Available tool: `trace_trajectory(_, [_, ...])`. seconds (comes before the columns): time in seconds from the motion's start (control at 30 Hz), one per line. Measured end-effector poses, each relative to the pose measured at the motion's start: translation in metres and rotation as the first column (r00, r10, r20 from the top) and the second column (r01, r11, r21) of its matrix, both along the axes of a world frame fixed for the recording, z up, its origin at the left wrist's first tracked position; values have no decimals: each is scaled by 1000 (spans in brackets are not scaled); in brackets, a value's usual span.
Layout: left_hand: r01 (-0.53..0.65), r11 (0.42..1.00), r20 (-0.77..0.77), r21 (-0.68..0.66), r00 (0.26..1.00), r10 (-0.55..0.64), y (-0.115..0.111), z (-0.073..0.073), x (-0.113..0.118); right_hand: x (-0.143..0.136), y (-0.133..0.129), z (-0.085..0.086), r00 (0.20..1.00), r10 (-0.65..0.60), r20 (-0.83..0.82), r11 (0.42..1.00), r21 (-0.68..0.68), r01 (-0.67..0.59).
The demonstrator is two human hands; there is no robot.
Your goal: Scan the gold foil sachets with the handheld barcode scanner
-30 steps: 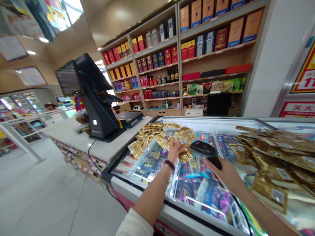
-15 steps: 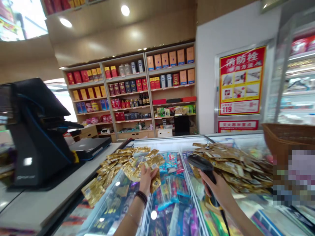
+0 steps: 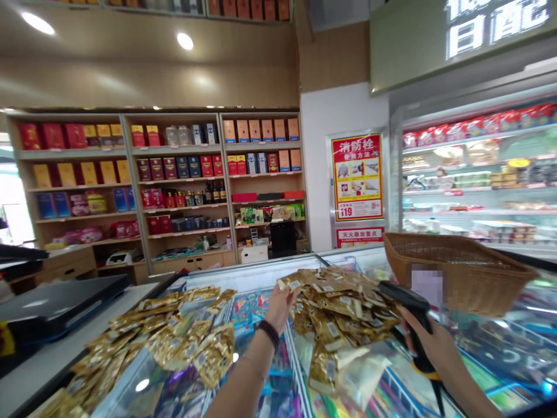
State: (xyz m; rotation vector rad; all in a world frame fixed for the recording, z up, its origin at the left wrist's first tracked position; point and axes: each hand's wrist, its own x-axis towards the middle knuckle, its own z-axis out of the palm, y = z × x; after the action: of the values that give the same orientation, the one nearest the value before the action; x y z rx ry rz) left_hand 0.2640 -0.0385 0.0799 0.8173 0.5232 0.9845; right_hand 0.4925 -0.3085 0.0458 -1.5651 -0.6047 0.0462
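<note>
My left hand (image 3: 279, 306), with a dark beaded bracelet at the wrist, reaches to the left edge of a heap of gold foil packets (image 3: 343, 296). Its fingers close on a gold packet (image 3: 290, 283) there. In my right hand (image 3: 429, 342) is a black barcode scanner (image 3: 411, 307), its cable hanging down and its head over the heap's right side. A second spread of gold packets (image 3: 191, 342) lies to the left on the glass freezer top. Both groups show small printed labels.
Wrapped ice creams show through the freezer glass (image 3: 278, 377). A brown wicker basket (image 3: 470, 261) stands at the right on the freezer. At left is a counter (image 3: 65, 348) with a flat black device (image 3: 73, 302). Stocked shelves (image 3: 174, 180) line the back wall.
The view has swung right. My left hand has left the gold packets on the left side and moved to the right heap. My right hand keeps the scanner.
</note>
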Motion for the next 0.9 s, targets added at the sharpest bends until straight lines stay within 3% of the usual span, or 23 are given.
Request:
trace_trajectory(0.13, [249, 964, 81, 92, 963, -256, -12, 33, 38, 1, -6, -7, 999, 15, 31, 999, -37, -13])
trace_trajectory(0.2, [303, 945, 51, 123, 949, -311, -13, 38, 40, -2, -7, -9, 999, 37, 28, 997, -65, -35])
trace_trajectory(0.27, [309, 936, 14, 170, 949, -316, -8, 34, 29, -8, -5, -8, 999, 43, 29, 996, -77, -41])
trace_trajectory(0.37, [264, 913, -61, 310, 964, -258, 10, 17, -9, -21, 6, -4, 997, 64, 50, 996, -67, -60])
trace_trajectory(0.5, [129, 858, -306, 496, 951, 34, 48, -11, -83, -46, 34, 6, 989, 142, 41, 988, -58, -140])
trace_trajectory(0.6, [69, 803, -443, 592, 860, 253, 75, -29, -145, -71, 64, 12, 968, 250, 37, 968, -35, -249])
trace_trajectory(0.73, [75, 779, -560, 622, 738, 376, 90, -43, -212, -112, 110, 18, 920, 391, 24, 919, 30, -392])
trace_trajectory(0.83, [134, 750, -657, 648, 596, 462, 88, -48, -240, -149, 145, 23, 869, 494, 11, 866, 76, -494])
trace_trajectory(0.9, [242, 715, -720, 656, 484, 497, 85, -52, -248, -176, 165, 26, 825, 565, -26, 822, 109, -559])
